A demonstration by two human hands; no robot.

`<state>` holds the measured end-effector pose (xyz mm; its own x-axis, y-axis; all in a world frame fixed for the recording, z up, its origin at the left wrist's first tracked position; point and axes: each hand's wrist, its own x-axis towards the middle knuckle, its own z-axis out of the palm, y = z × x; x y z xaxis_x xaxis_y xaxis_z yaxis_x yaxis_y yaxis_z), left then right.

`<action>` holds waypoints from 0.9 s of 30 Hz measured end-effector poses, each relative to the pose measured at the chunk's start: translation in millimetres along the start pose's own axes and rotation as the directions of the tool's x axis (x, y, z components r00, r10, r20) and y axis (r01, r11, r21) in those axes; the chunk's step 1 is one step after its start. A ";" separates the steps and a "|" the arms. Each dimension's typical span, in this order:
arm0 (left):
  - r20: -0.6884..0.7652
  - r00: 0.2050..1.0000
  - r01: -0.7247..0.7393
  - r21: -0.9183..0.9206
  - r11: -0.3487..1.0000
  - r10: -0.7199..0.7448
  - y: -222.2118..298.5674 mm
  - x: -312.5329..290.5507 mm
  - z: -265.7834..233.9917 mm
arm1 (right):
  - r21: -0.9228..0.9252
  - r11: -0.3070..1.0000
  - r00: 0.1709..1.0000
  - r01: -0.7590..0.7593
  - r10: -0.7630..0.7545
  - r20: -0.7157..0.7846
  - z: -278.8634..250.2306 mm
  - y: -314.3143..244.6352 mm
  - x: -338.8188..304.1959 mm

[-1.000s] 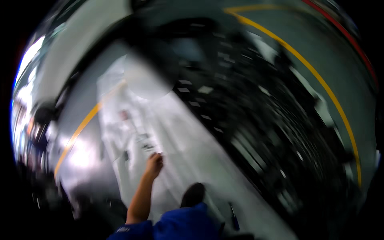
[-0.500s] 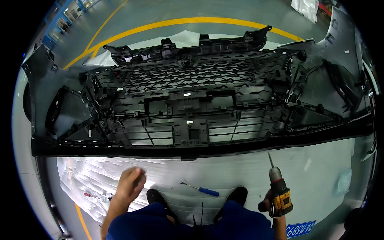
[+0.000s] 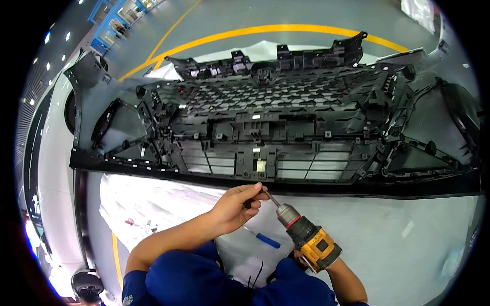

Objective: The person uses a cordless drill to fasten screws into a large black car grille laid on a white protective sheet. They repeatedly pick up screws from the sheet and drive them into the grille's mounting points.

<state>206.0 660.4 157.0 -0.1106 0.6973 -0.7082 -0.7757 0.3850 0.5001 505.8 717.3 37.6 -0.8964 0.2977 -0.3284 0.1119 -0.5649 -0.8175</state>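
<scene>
My left hand (image 3: 236,208) is closed, thumb and index finger pinched together at the tip of the driver bit (image 3: 273,197). Whatever lies between the fingertips is too small to make out; something dark shows under the curled fingers. A yellow and black cordless drill (image 3: 312,243) slants up and left in my right hand (image 3: 300,256), which is wrapped round its grip and mostly hidden by the tool. Just beyond both hands lies a large black car bumper (image 3: 255,162) with its mesh grille (image 3: 255,97), inner side up.
A blue-handled tool (image 3: 268,240) lies on the white sheet (image 3: 388,229) below my hands. Small items, one of them red (image 3: 129,221), rest on the sheet at left. A white car (image 3: 57,188) stands along the left side. Yellow lines (image 3: 286,27) mark the floor behind the bumper.
The drill has swung from the right to the middle, its bit now pointing up-left. My left hand has moved right and forward to meet the bit tip. The view has shifted left.
</scene>
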 end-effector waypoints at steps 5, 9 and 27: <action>-0.047 0.999 0.028 -0.004 1.000 -0.028 -11.6 -9.1 6.7 | 0.499 0.854 0.988 -0.147 0.103 0.115 5.9 7.2 -10.6; -0.094 0.995 -0.024 0.034 0.999 0.027 -15.4 -9.9 17.9 | 0.123 0.990 0.981 -0.068 0.044 0.191 -2.1 5.7 -13.3; -0.151 0.988 0.069 0.270 0.960 -0.029 2.2 29.7 23.6 | -0.623 0.683 0.857 0.381 -0.514 -0.039 28.4 -67.4 -13.4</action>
<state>215.7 696.2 148.9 -0.1812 0.5864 -0.7895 -0.5852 0.5810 0.5657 498.1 729.6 110.5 -0.8088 0.5756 0.1203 0.0016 0.2068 -0.9784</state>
